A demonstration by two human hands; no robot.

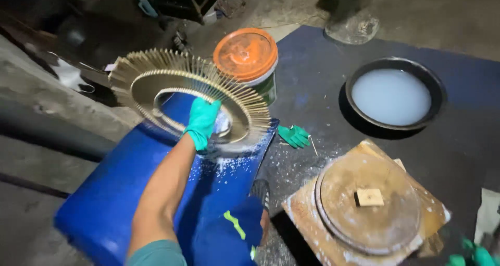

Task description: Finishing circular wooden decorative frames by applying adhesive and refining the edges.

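Your left hand (202, 121), in a green glove, had its fingers closed around the inner rim of the gold spiked ring (187, 96), held tilted above the blue drum (130, 193). It looked light but stiff, its thin spokes easily bent, so the solid inner band was the safe grip. Your right hand (476, 256) barely showed at the corner; I couldn't tell its fingers' state.

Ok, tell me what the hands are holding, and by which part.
Left hand grips the spiked gold metal ring by its inner rim. Right hand, at the frame's corner: hold cannot be told.
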